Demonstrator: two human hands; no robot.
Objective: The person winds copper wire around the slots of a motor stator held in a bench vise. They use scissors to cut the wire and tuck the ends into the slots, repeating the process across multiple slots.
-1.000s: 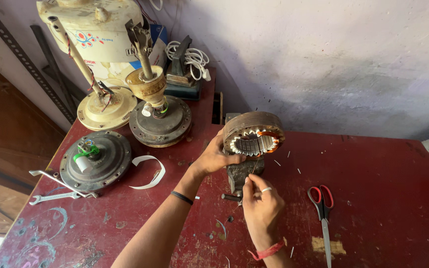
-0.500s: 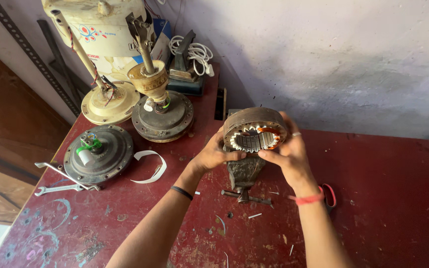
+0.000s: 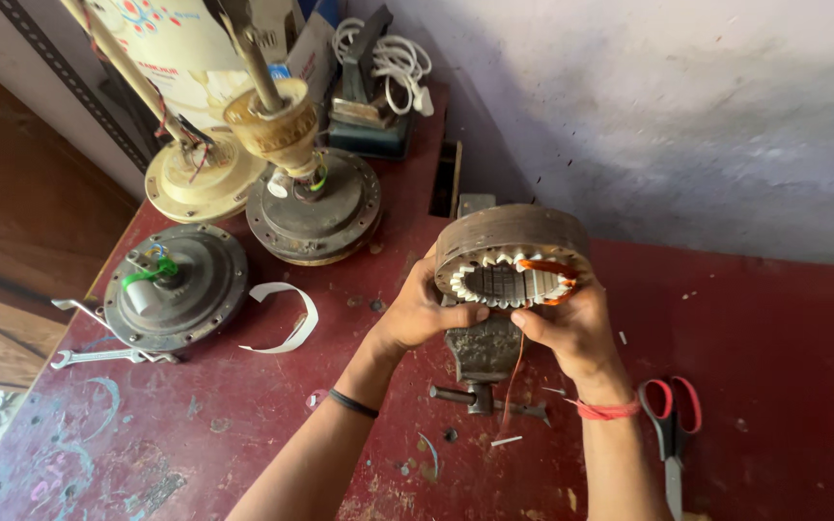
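Left hand (image 3: pixel 424 314) and right hand (image 3: pixel 571 328) raised together, fingers curled.

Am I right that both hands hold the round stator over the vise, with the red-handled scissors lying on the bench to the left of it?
Not quite: the head view shows the scissors right of the stator, not left. Both the left hand and right hand do hold it over the vise.
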